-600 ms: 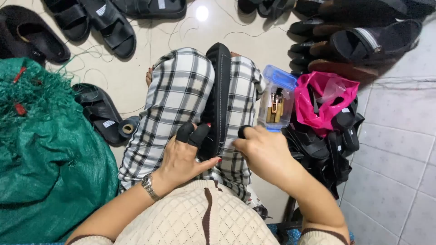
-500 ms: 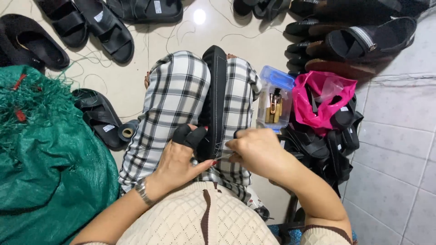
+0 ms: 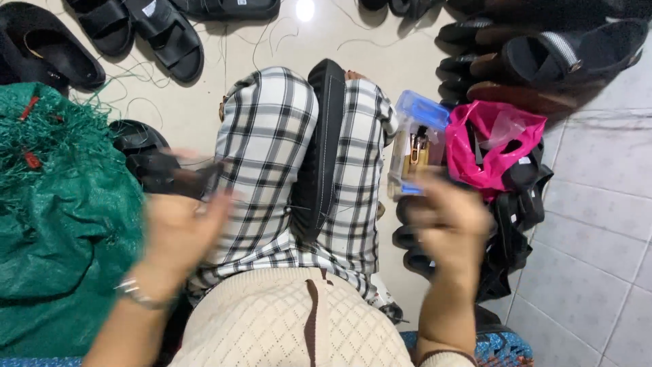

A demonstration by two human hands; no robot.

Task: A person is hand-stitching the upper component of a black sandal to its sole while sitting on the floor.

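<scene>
Both hands are lifted off the lap and pulled apart to either side, and both are smeared with blur. Left hand (image 3: 182,228) hangs over the left thigh's outer edge with its fingers loosely spread; whether it pinches anything I cannot tell. Right hand (image 3: 454,228) is out past the right thigh, just in front of the clear plastic box (image 3: 414,146) with the blue lid, fingers curled, and its hold cannot be made out either. A black sandal sole (image 3: 322,146) lies lengthwise in the groove between the checked trouser legs (image 3: 265,146), its toe end reaching past the knees, untouched by either hand. On the left, a green mesh sack (image 3: 61,224) crowds right up to the thigh. On the right, a pink plastic bag (image 3: 492,143) and a heap of black sandals (image 3: 516,217) hem in that side. Bare floor (image 3: 401,58) shows only beyond the knees, littered with thread.
</scene>
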